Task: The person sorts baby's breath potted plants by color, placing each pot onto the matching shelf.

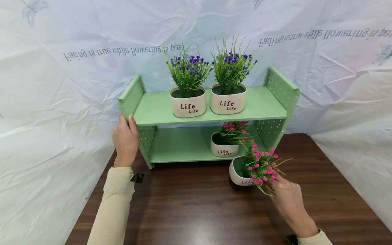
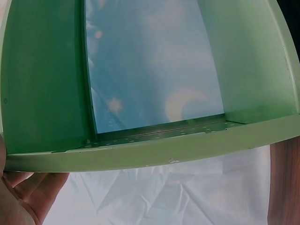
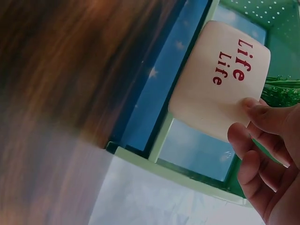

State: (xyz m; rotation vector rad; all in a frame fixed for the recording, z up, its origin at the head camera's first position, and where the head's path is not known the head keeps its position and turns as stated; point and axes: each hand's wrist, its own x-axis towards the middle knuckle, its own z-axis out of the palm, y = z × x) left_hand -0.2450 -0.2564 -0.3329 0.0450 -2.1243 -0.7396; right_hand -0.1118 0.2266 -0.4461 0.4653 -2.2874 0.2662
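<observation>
My left hand (image 1: 126, 139) grips the front edge of the left side panel of a green two-tier shelf (image 1: 171, 159); its fingers (image 2: 44, 194) show below that panel in the left wrist view. With my right hand (image 1: 289, 197) I pinch the rim of a white "Life" pot (image 3: 220, 79) of pink artificial flowers (image 1: 261, 166). That pot hangs tilted in front of the shelf's lower right end, above the table. Behind it, another white pot (image 1: 224, 150) with pink flowers stands on the lower tier. Two white pots with purple flowers, a left one (image 1: 188, 106) and a right one (image 1: 228, 102), stand on the top tier.
The shelf stands on a dark brown wooden table (image 1: 196, 204). Behind and beside it hangs a pale, wrinkled cloth (image 1: 92, 75) with printed lettering. A perforated right side panel (image 1: 281, 88) rises above the top tier.
</observation>
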